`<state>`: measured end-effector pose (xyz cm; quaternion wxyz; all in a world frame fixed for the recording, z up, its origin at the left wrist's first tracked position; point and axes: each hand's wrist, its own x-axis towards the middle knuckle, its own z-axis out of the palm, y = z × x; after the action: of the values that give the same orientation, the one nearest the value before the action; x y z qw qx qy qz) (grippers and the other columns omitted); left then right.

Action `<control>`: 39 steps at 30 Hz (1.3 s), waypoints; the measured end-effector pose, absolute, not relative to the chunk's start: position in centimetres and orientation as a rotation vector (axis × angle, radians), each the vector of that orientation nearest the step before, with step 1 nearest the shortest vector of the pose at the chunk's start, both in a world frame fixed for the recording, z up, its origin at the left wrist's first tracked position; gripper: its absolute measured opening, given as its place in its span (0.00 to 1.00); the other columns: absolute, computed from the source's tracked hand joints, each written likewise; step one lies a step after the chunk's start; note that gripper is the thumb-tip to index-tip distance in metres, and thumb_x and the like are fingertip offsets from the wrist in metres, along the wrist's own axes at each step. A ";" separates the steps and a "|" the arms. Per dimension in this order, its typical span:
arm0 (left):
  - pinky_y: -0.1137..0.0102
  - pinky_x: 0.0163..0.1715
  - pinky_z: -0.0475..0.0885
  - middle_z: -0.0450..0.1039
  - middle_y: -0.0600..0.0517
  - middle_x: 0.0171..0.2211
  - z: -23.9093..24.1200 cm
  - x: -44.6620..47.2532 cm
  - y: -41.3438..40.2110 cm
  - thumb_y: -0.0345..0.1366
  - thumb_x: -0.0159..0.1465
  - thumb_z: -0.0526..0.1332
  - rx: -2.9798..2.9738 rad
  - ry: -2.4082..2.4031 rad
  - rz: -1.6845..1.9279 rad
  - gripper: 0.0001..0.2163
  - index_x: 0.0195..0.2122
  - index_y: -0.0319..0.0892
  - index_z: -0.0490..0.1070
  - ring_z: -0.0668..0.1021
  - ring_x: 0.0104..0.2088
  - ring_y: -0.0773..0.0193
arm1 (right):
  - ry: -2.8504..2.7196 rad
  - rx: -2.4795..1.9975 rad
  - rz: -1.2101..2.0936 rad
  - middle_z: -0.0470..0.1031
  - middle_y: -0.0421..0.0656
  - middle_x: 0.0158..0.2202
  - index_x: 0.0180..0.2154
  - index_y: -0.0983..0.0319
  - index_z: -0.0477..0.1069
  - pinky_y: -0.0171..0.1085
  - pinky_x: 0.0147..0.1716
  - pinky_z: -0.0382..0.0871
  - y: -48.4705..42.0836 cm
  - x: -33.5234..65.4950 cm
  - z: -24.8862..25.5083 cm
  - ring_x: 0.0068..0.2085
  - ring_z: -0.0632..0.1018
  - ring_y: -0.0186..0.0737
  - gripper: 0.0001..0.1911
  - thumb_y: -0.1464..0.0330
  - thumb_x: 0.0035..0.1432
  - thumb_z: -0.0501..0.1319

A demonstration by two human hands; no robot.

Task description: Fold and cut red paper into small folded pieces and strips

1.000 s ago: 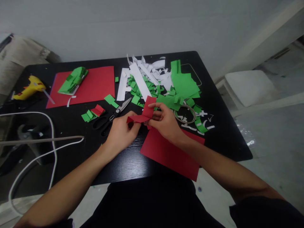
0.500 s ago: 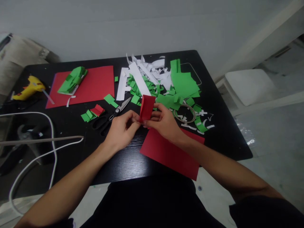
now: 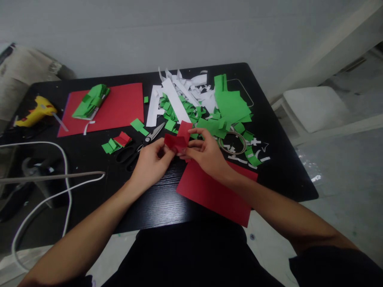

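Note:
Between my hands is a folded strip of red paper (image 3: 183,130), one flap lying toward the left and another standing up at the right. My left hand (image 3: 152,161) pinches its lower left part between thumb and fingers. With thumb and fingertips, my right hand (image 3: 208,153) grips the right side of the same strip. A larger red paper sheet (image 3: 214,193) lies under my right wrist and overhangs the table's front edge. Black-handled scissors (image 3: 148,139), blades apart, rest just beyond my left hand. Small folded green and red paper pieces (image 3: 122,138) sit left of the scissors.
Green scraps (image 3: 209,126) and white paper strips (image 3: 175,95) are heaped at the back, near a tape ring (image 3: 232,143). A yellow glue gun (image 3: 40,111) lies far left, beside a red sheet (image 3: 122,105) bearing a green paper bundle (image 3: 91,101). White cable (image 3: 67,179) loops at left.
The red paper strip stood upright as one folded piece; now its folds are spread, with a flap turned down to the left. Both hands stay in nearly the same place.

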<state>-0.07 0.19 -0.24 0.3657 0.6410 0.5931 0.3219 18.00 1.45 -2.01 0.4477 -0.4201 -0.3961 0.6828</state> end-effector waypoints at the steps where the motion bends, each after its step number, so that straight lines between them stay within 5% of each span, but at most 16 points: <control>1: 0.70 0.24 0.63 0.68 0.56 0.21 -0.2 -0.1 0.2 0.42 0.66 0.61 1.625 1.521 0.831 0.11 0.27 0.44 0.69 0.69 0.22 0.66 | -0.976 -1.044 1.692 0.80 0.33 0.32 0.49 0.54 0.60 0.43 0.41 0.86 1.4 18.0 -2.0 0.33 0.86 0.40 0.34 0.62 0.48 0.78; 12: 0.70 0.23 0.62 0.68 0.56 0.21 0.2 0.3 0.2 0.42 0.63 0.61 1.532 1.500 0.823 0.10 0.29 0.41 0.72 0.69 0.22 0.66 | -0.977 -1.060 1.742 0.81 0.35 0.31 0.50 0.55 0.59 0.46 0.40 0.86 1.3 18.0 -2.0 0.33 0.87 0.45 0.38 0.64 0.44 0.79; 28: 0.70 0.23 0.60 0.67 0.55 0.21 -0.5 0.4 0.0 0.44 0.66 0.61 1.541 1.492 0.832 0.11 0.30 0.43 0.71 0.66 0.23 0.66 | -0.993 -1.078 1.693 0.79 0.33 0.29 0.47 0.55 0.59 0.43 0.37 0.86 1.2 17.5 -2.6 0.30 0.86 0.42 0.31 0.69 0.47 0.74; 39: 0.69 0.29 0.65 0.71 0.54 0.26 -1.1 0.2 0.0 0.42 0.68 0.58 1.617 1.533 0.802 0.10 0.33 0.43 0.70 0.72 0.27 0.63 | -0.995 -1.043 1.745 0.82 0.33 0.30 0.47 0.55 0.59 0.40 0.35 0.84 1.1 17.4 -2.6 0.29 0.86 0.40 0.34 0.63 0.45 0.78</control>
<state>0.18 -0.03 -1.09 0.3771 0.6324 0.5996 0.3137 17.40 1.05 -2.64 0.4251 -0.4170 -0.3980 0.6978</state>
